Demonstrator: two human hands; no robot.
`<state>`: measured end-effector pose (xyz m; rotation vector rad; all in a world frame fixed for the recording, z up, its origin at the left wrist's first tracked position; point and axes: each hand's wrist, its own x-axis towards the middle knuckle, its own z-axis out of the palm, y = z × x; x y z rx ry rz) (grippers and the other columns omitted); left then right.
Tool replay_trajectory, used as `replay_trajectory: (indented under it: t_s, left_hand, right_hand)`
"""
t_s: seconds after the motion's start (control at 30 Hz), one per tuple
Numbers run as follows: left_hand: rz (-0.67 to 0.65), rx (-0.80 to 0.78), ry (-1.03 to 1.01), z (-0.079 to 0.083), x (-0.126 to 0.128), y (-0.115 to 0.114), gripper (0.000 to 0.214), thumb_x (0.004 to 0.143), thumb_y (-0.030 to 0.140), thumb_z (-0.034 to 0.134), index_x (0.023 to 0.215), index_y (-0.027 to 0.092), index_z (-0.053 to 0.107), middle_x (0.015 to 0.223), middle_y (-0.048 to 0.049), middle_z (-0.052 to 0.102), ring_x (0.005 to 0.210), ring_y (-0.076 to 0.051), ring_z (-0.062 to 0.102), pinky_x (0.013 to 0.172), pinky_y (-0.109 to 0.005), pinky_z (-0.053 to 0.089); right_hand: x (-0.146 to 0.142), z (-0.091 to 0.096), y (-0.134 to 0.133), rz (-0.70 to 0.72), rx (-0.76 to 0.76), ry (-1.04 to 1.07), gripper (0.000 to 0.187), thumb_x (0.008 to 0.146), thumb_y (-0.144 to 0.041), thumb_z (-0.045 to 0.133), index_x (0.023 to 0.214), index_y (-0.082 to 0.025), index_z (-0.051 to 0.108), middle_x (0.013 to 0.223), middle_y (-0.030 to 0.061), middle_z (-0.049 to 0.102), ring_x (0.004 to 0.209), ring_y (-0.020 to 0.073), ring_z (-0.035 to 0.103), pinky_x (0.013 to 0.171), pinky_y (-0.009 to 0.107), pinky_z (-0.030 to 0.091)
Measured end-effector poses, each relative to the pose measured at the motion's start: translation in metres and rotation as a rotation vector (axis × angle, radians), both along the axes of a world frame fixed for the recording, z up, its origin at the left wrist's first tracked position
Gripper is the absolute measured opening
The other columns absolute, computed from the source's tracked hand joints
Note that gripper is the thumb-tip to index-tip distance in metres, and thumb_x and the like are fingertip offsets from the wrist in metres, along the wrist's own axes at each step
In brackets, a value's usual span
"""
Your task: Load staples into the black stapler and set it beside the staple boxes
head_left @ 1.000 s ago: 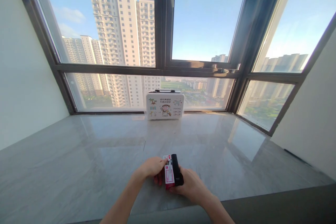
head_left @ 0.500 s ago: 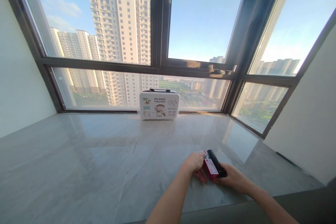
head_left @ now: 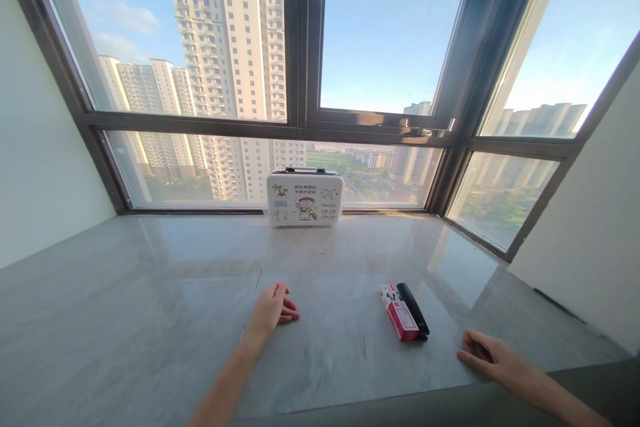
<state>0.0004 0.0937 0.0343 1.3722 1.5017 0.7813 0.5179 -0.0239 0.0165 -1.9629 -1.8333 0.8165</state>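
Note:
A small red-and-white printed box [head_left: 401, 317] lies on the grey sill, tilted slightly away from straight. Pressed along its right side is a long black object shaped like a stapler [head_left: 413, 308]; its exact kind I cannot make out. My left hand [head_left: 273, 309] is over the sill well to the left of the box, empty, its fingers loosely apart. To the right of the black object, near the front edge, my right hand [head_left: 486, 355] is empty too, fingers loosely curled with the thumb apart from them. Neither hand touches the two things.
A white case [head_left: 305, 199] with cartoon prints and a black handle stands upright at the back against the window. The glossy grey sill [head_left: 175, 320] runs between white side walls. Dark window frames [head_left: 210, 125] border it behind and at right.
Both hands have let go of the box and the black object, which stay side by side on the sill. My left hand moved left, my right hand moved right.

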Motion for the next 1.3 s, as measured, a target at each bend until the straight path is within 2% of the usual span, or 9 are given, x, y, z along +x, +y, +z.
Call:
replay_trajectory:
  t_s: [0.1, 0.2, 0.33, 0.43, 0.57, 0.67, 0.73, 0.9, 1.3]
  left_hand:
    - [-0.006, 0.154, 0.043, -0.01, -0.042, -0.034, 0.042, 0.099, 0.051, 0.033, 0.119, 0.025, 0.058, 0.124, -0.0082, 0.068, 0.119, -0.021, 0.063, 0.106, -0.038, 0.048]
    - [-0.163, 0.411, 0.41, -0.024, -0.047, -0.06, 0.048, 0.094, 0.052, 0.045, 0.138, 0.034, 0.051, 0.151, -0.001, 0.05, 0.146, -0.022, 0.037, 0.124, -0.04, 0.024]
    - [-0.225, 0.514, 0.79, -0.032, -0.033, -0.066, 0.055, 0.099, 0.051, 0.033, 0.153, 0.037, 0.034, 0.163, 0.0033, 0.031, 0.153, -0.023, 0.019, 0.126, -0.048, 0.01]
    - [-0.188, 0.503, 0.842, -0.034, -0.03, -0.063, 0.058, 0.1, 0.053, 0.03, 0.154, 0.033, 0.032, 0.164, 0.0001, 0.028, 0.153, -0.025, 0.018, 0.125, -0.05, 0.012]
    - [-0.153, 0.492, 0.868, -0.038, -0.034, -0.063, 0.062, 0.1, 0.058, 0.026, 0.155, 0.032, 0.029, 0.166, -0.001, 0.024, 0.154, -0.026, 0.014, 0.125, -0.051, 0.009]
    - [-0.139, 0.478, 0.875, -0.043, -0.035, -0.06, 0.063, 0.1, 0.059, 0.023, 0.156, 0.031, 0.027, 0.166, -0.0018, 0.023, 0.154, -0.027, 0.011, 0.124, -0.052, 0.008]
    - [-0.135, 0.471, 0.872, -0.045, -0.034, -0.057, 0.063, 0.1, 0.059, 0.022, 0.156, 0.03, 0.027, 0.166, -0.0019, 0.023, 0.154, -0.027, 0.01, 0.124, -0.053, 0.006]
    - [-0.142, 0.473, 0.867, -0.051, -0.031, -0.054, 0.065, 0.1, 0.06, 0.019, 0.156, 0.028, 0.025, 0.167, -0.003, 0.019, 0.155, -0.027, 0.007, 0.124, -0.054, 0.002]
    - [-0.106, 0.496, 0.874, -0.055, -0.03, -0.06, 0.066, 0.1, 0.06, 0.02, 0.156, 0.026, 0.028, 0.167, -0.0055, 0.021, 0.154, -0.028, 0.012, 0.123, -0.051, 0.003]
  right_hand:
    - [-0.052, -0.003, -0.019, 0.05, 0.034, -0.051, 0.036, 0.083, -0.064, 0.055, 0.076, -0.029, 0.058, 0.077, 0.0076, 0.067, 0.071, 0.0256, 0.059, 0.067, 0.036, 0.037]
    - [-0.139, -0.002, -0.026, 0.113, 0.11, -0.128, 0.036, 0.088, -0.06, 0.051, 0.073, -0.028, 0.056, 0.072, 0.0054, 0.068, 0.069, 0.0241, 0.06, 0.065, 0.034, 0.032]
    - [-0.243, 0.001, -0.007, 0.175, 0.281, -0.211, 0.033, 0.096, -0.051, 0.046, 0.078, -0.027, 0.06, 0.072, 0.0002, 0.068, 0.07, 0.0203, 0.061, 0.062, 0.03, 0.028]
    - [-0.286, 0.001, 0.019, 0.025, 0.36, -0.289, 0.033, 0.098, -0.047, 0.043, 0.083, -0.025, 0.062, 0.075, 0.0007, 0.068, 0.073, 0.0196, 0.062, 0.065, 0.029, 0.033]
    - [-0.312, -0.009, 0.048, -0.023, 0.407, -0.32, 0.035, 0.098, -0.044, 0.041, 0.11, -0.023, 0.066, 0.109, 0.0095, 0.068, 0.108, 0.0262, 0.058, 0.09, 0.035, 0.04]
    - [-0.328, -0.022, 0.054, -0.02, 0.424, -0.349, 0.05, 0.098, -0.046, 0.038, 0.141, -0.023, 0.051, 0.147, 0.0134, 0.047, 0.14, 0.032, 0.033, 0.113, 0.047, 0.022]
    - [-0.337, -0.03, 0.052, -0.016, 0.4, -0.403, 0.061, 0.098, -0.05, 0.034, 0.153, -0.023, 0.037, 0.16, 0.0115, 0.031, 0.149, 0.0324, 0.015, 0.118, 0.052, 0.008]
    - [-0.35, -0.039, 0.045, -0.029, 0.327, -0.468, 0.069, 0.099, -0.057, 0.024, 0.159, -0.023, 0.025, 0.167, 0.0083, 0.016, 0.152, 0.0325, 0.003, 0.118, 0.056, -0.001]
    - [-0.356, -0.037, 0.038, -0.058, 0.293, -0.471, 0.072, 0.099, -0.059, 0.02, 0.16, -0.022, 0.02, 0.168, 0.0083, 0.012, 0.153, 0.0315, 0.0, 0.118, 0.055, -0.003]
